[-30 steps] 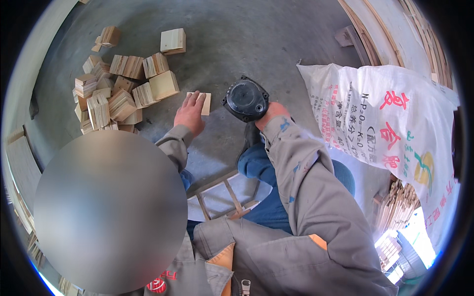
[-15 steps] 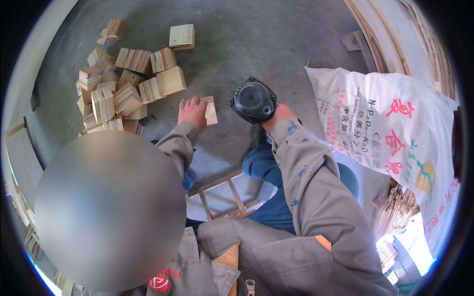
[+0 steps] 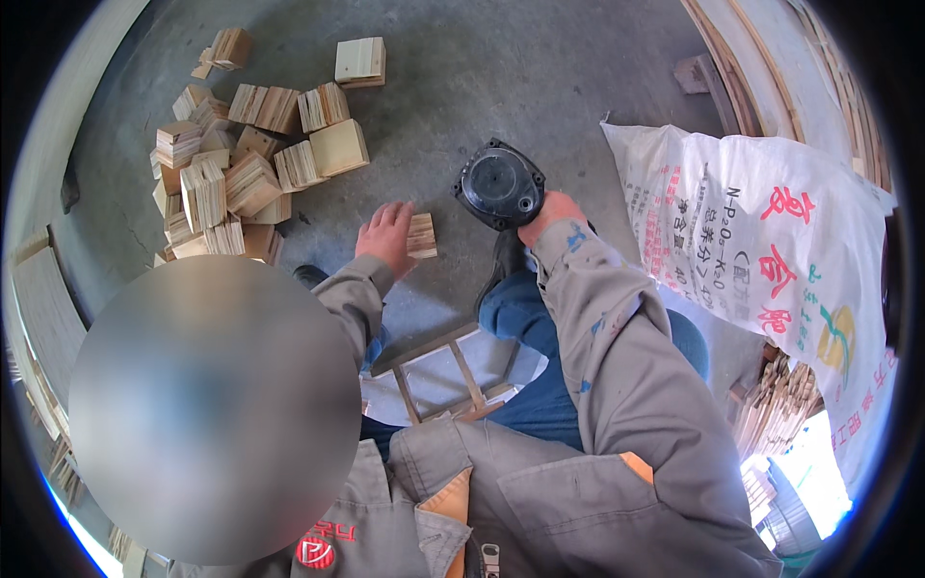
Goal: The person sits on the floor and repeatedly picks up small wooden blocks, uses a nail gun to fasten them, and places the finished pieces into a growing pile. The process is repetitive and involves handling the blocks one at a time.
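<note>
My left hand (image 3: 385,237) rests on a small square wooden block (image 3: 421,236) lying on the grey concrete floor, fingers over its left side. To its right, my right hand (image 3: 549,214) grips a black round-headed power tool (image 3: 499,185), seen from the top and held upright just off the block. A small wooden frame of thin slats (image 3: 453,376) lies near my knees, below both hands.
A heap of several cut wooden blocks (image 3: 241,173) lies on the floor to the upper left, one block (image 3: 360,62) apart from it. A large white printed sack (image 3: 771,241) stands at the right, with stacked slats (image 3: 780,405) beneath and boards (image 3: 761,58) behind.
Both hands, block and tool sit lower and further right in the picture, as does the heap; the view has shifted. The grips look unchanged.
</note>
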A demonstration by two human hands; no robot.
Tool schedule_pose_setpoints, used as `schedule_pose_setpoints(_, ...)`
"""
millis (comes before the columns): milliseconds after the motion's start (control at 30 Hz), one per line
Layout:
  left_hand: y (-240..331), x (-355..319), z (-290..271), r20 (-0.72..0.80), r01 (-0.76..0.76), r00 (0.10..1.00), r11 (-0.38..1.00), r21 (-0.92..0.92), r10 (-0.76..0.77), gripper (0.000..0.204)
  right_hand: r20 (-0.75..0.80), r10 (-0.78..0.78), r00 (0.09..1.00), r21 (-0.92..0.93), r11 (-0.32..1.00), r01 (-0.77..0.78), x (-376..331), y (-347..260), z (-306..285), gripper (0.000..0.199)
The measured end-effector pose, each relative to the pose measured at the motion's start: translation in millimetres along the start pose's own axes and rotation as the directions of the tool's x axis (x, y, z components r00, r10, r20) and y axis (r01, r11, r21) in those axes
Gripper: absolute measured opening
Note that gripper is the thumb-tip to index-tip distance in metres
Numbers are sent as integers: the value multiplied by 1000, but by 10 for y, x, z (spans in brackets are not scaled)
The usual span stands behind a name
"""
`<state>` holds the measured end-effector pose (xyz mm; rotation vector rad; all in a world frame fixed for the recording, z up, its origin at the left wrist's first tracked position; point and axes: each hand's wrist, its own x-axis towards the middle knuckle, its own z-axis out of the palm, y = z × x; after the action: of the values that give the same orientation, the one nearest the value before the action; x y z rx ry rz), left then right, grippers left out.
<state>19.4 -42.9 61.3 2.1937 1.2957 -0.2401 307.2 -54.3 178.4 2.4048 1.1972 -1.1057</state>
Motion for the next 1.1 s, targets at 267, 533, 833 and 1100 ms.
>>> schedule_pose_setpoints(267,-99,39,224,54,7,999,1000,-13,-7,92,40,20,999,-3,1000,-20,47,-46,-31,36)
schedule_pose_setpoints(533,-80,227,-33,31,39,999,998,-47,-37,79,30,23,999,10,1000,-23,59,-41,-27,38)
schedule_pose_setpoints(833,-256,384,-51,-369,-79,927,996,-33,62,61,42,23,999,-13,1000,-22,89,-71,-2,37)
schedule_pose_setpoints(1100,-214,62,252,-191,-50,981,986,-156,20,42,6,-11,1000,17,1000,11,47,-85,-27,37)
